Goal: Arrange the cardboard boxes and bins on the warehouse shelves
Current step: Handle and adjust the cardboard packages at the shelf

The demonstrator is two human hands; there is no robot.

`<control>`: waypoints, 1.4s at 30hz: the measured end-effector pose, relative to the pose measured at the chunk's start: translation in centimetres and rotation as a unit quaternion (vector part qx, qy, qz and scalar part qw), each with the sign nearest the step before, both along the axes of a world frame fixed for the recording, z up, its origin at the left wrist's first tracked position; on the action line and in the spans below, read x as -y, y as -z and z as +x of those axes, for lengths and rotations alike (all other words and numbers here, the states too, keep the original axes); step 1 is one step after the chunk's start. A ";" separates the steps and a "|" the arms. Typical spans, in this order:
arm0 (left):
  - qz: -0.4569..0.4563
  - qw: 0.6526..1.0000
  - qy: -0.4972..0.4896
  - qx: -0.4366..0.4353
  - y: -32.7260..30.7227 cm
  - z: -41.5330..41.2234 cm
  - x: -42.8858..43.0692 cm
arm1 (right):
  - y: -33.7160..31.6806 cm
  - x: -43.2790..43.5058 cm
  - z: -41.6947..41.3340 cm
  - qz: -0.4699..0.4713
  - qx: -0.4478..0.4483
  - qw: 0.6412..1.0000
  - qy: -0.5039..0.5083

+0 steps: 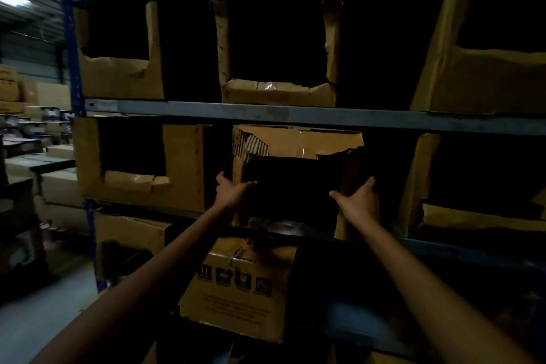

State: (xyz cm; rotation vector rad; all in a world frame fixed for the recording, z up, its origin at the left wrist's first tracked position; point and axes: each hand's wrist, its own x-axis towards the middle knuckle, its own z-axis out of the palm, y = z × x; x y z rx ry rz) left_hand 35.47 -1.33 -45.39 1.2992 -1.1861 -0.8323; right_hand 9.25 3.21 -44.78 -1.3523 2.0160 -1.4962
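A torn cardboard bin [298,142] with a dark cut-out front stands in the middle of the third shelf [295,117] down. My left hand [230,190] grips its left front edge, thumb across the opening and fingers round the side. My right hand [359,201] grips its right front edge the same way. Both arms reach up and forward to it. The bin's inside is too dark to see.
Cut-out cardboard bins stand to the left [139,162] and right [472,186], and more line the shelf above [277,50]. Below, a printed box [239,289] juts out. A blue upright [71,47] bounds the rack; stacked boxes [26,133] fill the aisle on the left.
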 end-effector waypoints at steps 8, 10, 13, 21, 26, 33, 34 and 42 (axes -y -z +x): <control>-0.023 0.982 -0.054 0.181 4.2 -0.1 3.6 | 3.0 3.6 1.3 0.041 0.010 0.996 0.080; -0.039 0.976 -0.071 0.203 4.7 0.2 4.1 | 2.9 3.3 2.0 0.054 -0.029 0.992 0.108; -0.059 0.976 -0.075 0.195 5.1 0.9 4.2 | 3.0 2.3 3.1 0.078 -0.071 0.983 0.148; -0.062 0.981 0.008 0.185 5.2 4.6 3.9 | 3.6 -1.2 8.1 0.074 -0.124 0.954 0.263; -0.054 0.984 0.030 0.167 5.3 6.7 2.0 | 4.1 -5.3 11.3 0.069 -0.137 0.940 0.305; -0.063 0.984 0.064 0.156 5.3 10.0 -2.6 | 4.3 -11.6 14.5 0.096 -0.167 0.928 0.319; -0.066 0.983 0.076 0.155 5.4 10.5 -3.3 | 4.3 -12.4 14.9 0.096 -0.169 0.929 0.316; -0.099 0.950 0.215 0.201 6.4 13.8 -8.8 | 4.8 -20.0 17.6 0.096 -0.118 0.930 0.335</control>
